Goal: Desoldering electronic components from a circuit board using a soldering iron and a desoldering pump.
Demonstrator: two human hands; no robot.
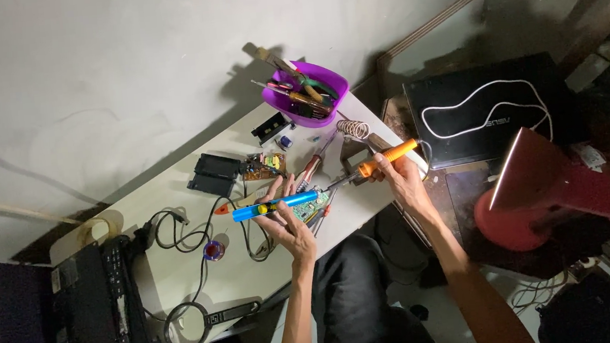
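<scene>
Orange iron [385,158] — right hand [401,178]; blue pump [275,206] — left hand [289,224].

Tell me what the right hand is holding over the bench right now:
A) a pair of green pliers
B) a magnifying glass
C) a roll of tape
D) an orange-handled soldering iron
D: the right hand grips the orange-handled soldering iron, its tip pointing toward the green circuit board at the left hand.
</scene>
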